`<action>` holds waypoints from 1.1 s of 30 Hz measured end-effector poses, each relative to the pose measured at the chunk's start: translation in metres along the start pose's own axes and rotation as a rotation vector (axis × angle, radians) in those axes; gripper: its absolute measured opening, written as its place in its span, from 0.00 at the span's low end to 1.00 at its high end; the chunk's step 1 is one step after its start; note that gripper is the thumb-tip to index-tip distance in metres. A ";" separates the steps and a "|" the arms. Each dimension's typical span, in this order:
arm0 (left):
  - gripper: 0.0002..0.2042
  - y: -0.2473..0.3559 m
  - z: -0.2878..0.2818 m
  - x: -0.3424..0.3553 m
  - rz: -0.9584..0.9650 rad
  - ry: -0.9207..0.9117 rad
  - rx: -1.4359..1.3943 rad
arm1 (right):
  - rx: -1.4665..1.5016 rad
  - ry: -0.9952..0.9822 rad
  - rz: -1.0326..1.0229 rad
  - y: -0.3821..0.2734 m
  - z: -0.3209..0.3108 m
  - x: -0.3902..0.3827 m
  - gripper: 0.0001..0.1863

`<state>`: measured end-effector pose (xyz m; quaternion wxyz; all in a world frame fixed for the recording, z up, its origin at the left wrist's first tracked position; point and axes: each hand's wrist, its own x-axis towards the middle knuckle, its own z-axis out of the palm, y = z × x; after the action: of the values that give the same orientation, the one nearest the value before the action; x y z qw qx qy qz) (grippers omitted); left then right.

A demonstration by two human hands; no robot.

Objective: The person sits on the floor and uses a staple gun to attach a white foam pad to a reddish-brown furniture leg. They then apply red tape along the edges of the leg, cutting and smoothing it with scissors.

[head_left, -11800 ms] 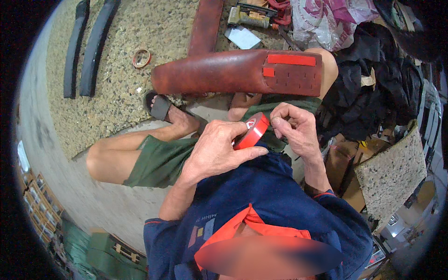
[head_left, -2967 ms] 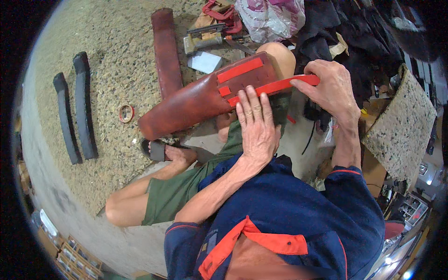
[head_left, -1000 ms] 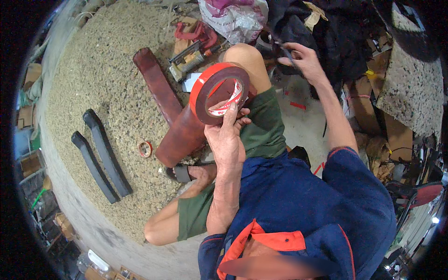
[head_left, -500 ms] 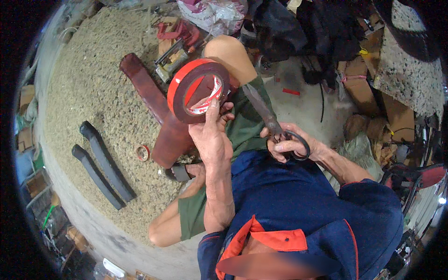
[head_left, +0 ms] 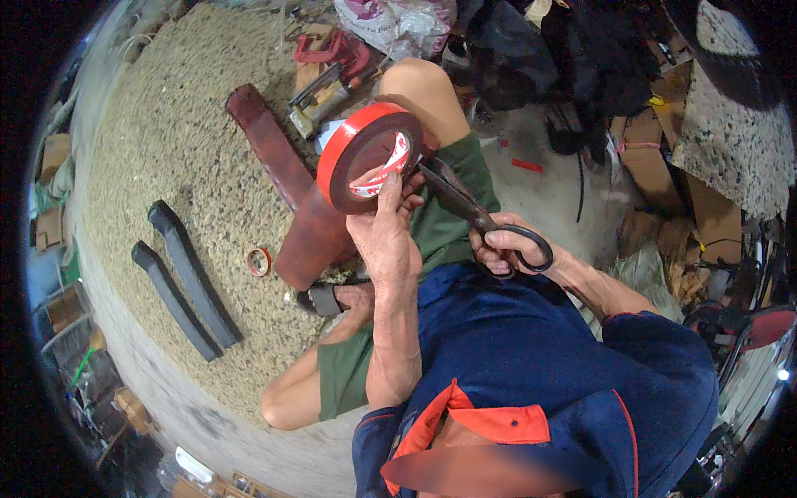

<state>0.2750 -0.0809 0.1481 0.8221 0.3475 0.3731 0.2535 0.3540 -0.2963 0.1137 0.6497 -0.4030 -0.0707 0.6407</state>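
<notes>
The left hand is clamped on a large round roll of red adhesive tape, fingers curled through its hollow core, holding it up on edge just above the person's bent knee. The right hand is closed through the loop handles of a pair of dark metal scissors. Their blades point toward ten o'clock, and the tips reach the roll's rim at its three o'clock side. Whether the blades are parted cannot be told.

At eight o'clock from the roll a long reddish-brown leather-covered piece lies across the speckled stone floor. Just beside it, at its eight o'clock, sits a small red tape ring. Farther out the same way lie two long black curved rubber strips, side by side.
</notes>
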 end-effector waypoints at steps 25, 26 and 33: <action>0.12 -0.003 -0.002 0.006 -0.010 -0.002 -0.028 | -0.207 0.129 0.000 -0.023 0.010 0.045 0.20; 0.12 -0.003 -0.003 0.006 -0.007 -0.008 -0.043 | -0.220 0.120 0.000 -0.022 0.008 0.047 0.20; 0.14 0.004 -0.051 -0.001 -0.036 0.111 -0.162 | -0.061 -0.317 0.060 -0.022 -0.017 0.055 0.45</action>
<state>0.2340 -0.0596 0.1271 0.8301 0.2584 0.4024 0.2867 0.3909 -0.2515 0.0929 0.5984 -0.3184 -0.1796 0.7130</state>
